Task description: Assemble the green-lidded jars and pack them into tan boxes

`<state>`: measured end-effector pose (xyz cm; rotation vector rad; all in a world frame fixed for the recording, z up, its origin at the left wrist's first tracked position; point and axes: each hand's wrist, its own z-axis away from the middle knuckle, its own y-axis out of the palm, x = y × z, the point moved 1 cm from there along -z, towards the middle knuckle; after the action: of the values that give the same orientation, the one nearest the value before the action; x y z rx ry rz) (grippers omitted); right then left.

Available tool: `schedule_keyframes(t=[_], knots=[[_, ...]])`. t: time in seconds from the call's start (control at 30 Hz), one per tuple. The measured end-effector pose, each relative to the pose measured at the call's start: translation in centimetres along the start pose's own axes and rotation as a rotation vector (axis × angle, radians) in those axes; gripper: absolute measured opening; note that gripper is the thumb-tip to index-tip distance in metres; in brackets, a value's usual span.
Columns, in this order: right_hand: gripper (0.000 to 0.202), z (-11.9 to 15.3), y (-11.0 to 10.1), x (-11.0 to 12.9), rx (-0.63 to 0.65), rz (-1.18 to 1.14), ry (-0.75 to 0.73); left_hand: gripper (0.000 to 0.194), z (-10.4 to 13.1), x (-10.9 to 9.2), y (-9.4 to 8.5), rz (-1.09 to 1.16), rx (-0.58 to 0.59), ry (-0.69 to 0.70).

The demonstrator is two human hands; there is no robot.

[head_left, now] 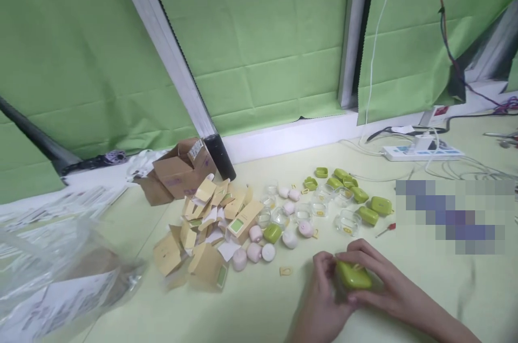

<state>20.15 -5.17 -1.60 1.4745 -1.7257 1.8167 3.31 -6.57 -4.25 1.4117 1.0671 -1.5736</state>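
A glossy olive-green case (354, 275) is held between my two hands near the table's front. My left hand (328, 292) grips its left side, with the fingers bent round the edge. Across its top and right side lie the fingers of my right hand (374, 273), the thumb at the lower edge. Beyond my hands are several green cases (381, 205), clear plastic shells (348, 222) and pale pink rounded pieces (305, 228). A small yellow tag (285, 271) lies left of my left hand.
Opened yellow cartons (208, 265) are heaped left of centre, before a brown cardboard box (184, 170). Plastic bags (60, 283) lie at the left. A red-handled screwdriver (386, 230) and a white power strip (423, 153) with cables are on the right.
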Motion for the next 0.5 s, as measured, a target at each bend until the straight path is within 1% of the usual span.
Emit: schedule_keyframes(t=[0.1, 0.2, 0.27, 0.4, 0.5], knots=[[0.047, 0.7, 0.2, -0.3, -0.015, 0.066, 0.002, 0.064, 0.0, 0.9, 0.0, -0.035, -0.01, 0.01], [0.047, 1.3, 0.4, -0.6, -0.001, 0.093, 0.002, 0.068, 0.0, 1.2, 0.1, -0.036, -0.003, 0.006], [0.048, 1.5, 0.5, -0.9, 0.006, 0.093, 0.004, 0.068, 0.1, 1.1, 0.1, -0.038, -0.005, 0.012], [0.048, 1.3, 0.5, -1.2, -0.03, 0.089, 0.031, 0.063, 0.3, 0.7, 0.1, -0.049, -0.015, 0.021], [0.048, 1.1, 0.5, -1.3, -0.005, 0.102, 0.046, 0.06, 0.4, 0.6, -0.1, -0.051, -0.015, 0.031]])
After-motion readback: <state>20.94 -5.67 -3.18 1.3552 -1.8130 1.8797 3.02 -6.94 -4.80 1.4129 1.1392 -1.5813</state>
